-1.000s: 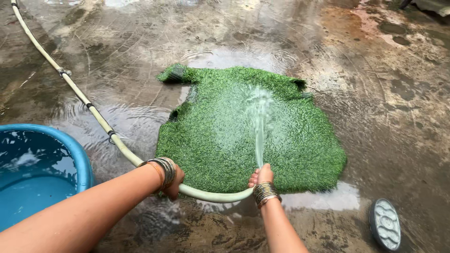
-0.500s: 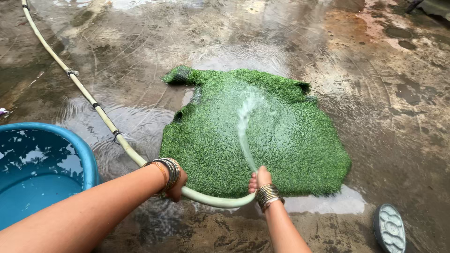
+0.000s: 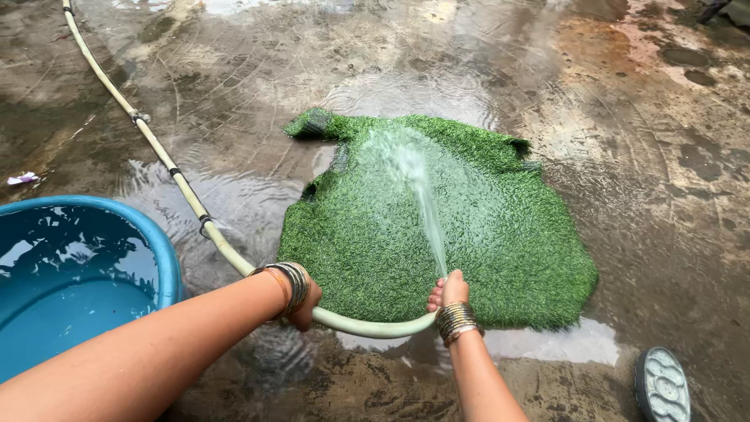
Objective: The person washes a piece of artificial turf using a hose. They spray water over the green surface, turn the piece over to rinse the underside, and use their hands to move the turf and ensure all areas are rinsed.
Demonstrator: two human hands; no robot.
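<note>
Right hand [image 3: 448, 291] clamped on hose [image 3: 234, 258] end, pinching a jet toward 12 o'clock over green turf mat [image 3: 500, 234]. Left hand [image 3: 303, 297] grips hose behind, steadying slack.

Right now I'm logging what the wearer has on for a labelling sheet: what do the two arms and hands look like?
Both forearms are bare, with no sleeves or gloves in view. The left hand has a thick stack of thin metal bangles at the wrist, gold and silver toned with an orange one behind. The right hand wears a similar stack of gold and silver bangles. No rings or watch are visible.
</note>
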